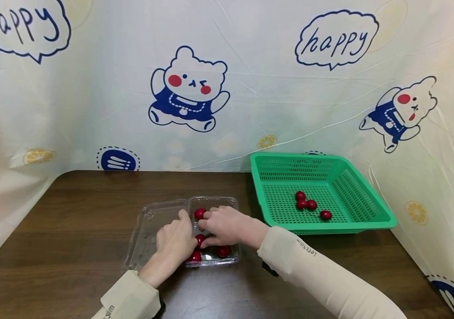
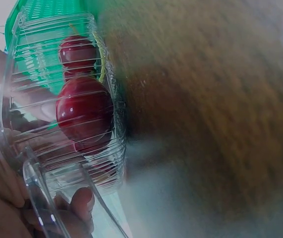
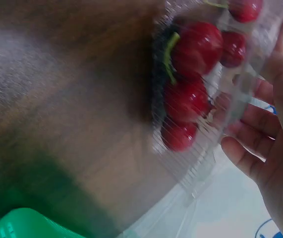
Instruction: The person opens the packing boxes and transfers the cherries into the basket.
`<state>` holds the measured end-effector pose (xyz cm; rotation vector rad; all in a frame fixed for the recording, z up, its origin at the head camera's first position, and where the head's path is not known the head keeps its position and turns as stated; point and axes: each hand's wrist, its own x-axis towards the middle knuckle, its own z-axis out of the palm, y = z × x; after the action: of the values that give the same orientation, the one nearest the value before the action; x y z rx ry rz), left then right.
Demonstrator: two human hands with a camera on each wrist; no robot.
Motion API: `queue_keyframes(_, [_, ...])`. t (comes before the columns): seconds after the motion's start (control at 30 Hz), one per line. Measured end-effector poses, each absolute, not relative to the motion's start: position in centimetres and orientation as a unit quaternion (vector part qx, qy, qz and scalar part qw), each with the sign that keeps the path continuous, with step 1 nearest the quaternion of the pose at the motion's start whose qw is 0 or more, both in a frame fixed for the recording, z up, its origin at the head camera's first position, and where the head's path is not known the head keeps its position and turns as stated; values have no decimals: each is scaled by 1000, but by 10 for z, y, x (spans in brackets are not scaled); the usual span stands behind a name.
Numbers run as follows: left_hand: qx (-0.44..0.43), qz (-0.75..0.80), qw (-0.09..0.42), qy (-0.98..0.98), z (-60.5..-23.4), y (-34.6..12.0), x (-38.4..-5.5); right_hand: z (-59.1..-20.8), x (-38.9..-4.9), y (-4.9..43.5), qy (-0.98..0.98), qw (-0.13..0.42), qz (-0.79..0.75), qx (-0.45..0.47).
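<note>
A clear plastic clamshell box (image 1: 215, 263) stands on the table with its lid (image 1: 150, 221) folded open to the left. Several dark red cherries (image 1: 200, 214) lie inside; in the right wrist view a cherry (image 3: 197, 49) has a green stem beside it. My left hand (image 1: 173, 241) grips the box at the hinge side, and its fingertips (image 2: 84, 202) show through the clear plastic. My right hand (image 1: 225, 226) reaches in from the right with fingers spread. Its index finger is at the upper cherry and its thumb beside a lower cherry (image 1: 200, 240).
A green plastic basket (image 1: 260, 195) stands on the right of the table, with several cherries (image 1: 311, 204) on its mesh floor. The brown wooden table (image 1: 71, 230) runs back to a printed curtain (image 1: 123, 102) that hangs behind it and along both sides.
</note>
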<state>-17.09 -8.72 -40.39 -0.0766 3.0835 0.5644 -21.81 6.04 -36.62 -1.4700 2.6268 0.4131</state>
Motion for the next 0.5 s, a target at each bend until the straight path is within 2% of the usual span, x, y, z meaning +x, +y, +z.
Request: queue_keyframes(0.5, [-26, 175, -4, 984, -404, -87, -171, -382, -211, 55, 852, 5, 146, -503])
